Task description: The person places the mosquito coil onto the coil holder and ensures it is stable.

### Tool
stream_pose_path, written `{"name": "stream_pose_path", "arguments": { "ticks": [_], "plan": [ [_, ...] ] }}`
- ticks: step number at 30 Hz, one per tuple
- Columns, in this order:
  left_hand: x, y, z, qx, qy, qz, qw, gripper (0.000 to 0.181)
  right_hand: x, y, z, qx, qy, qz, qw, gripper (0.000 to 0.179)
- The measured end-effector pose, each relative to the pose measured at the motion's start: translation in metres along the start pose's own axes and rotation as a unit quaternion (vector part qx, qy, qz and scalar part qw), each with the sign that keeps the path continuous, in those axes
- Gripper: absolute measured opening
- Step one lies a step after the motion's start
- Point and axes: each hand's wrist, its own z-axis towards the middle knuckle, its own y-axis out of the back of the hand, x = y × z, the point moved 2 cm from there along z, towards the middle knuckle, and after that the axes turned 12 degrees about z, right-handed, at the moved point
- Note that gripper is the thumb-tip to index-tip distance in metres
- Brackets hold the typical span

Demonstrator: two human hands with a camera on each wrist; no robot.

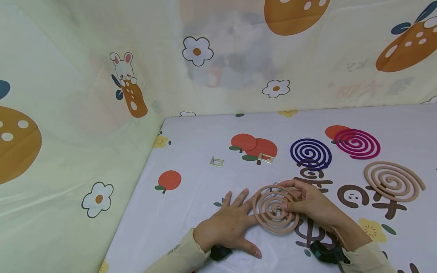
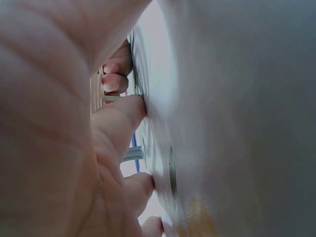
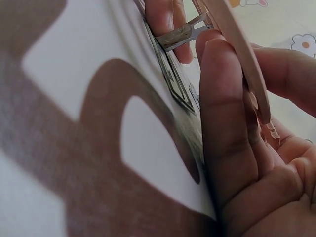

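Observation:
A tan mosquito coil [image 1: 280, 231] is held nearly flat over the table, with my right hand [image 1: 319, 206] pinching its right side between thumb and fingers. Below the coil, a small metal coil stand [image 3: 180, 37] rises toward its centre in the right wrist view. My left hand [image 1: 230, 223] rests on the tablecloth with fingers spread, the index finger reaching beneath the coil beside the stand. The left wrist view catches a metal upright [image 2: 133, 153] between those fingers. Whether the coil's centre is seated on the stand's tip I cannot tell.
Two flat metal stands [image 1: 216, 162] [image 1: 265, 158] lie farther back. To the right are a dark blue coil [image 1: 309, 152], a magenta coil [image 1: 357, 143] and another tan coil [image 1: 392, 181]. A patterned cloth wall [image 1: 225, 98] borders the table's back and left.

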Motion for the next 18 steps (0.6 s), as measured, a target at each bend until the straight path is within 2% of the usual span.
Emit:
{"name": "stream_pose_path", "arguments": {
  "ticks": [6,18],
  "plan": [
    [0.0001,-0.0004,0.0008,0.004,0.005,0.001,1.0,0.108,0.0015,-0.0003,-0.0005,0.007,0.003,-0.003,1.0,0.068],
    [-0.0004,-0.001,0.0001,0.002,0.007,-0.001,1.0,0.108,0.0011,-0.0024,0.0003,-0.01,0.002,-0.019,0.9998,0.068]
  ]
}}
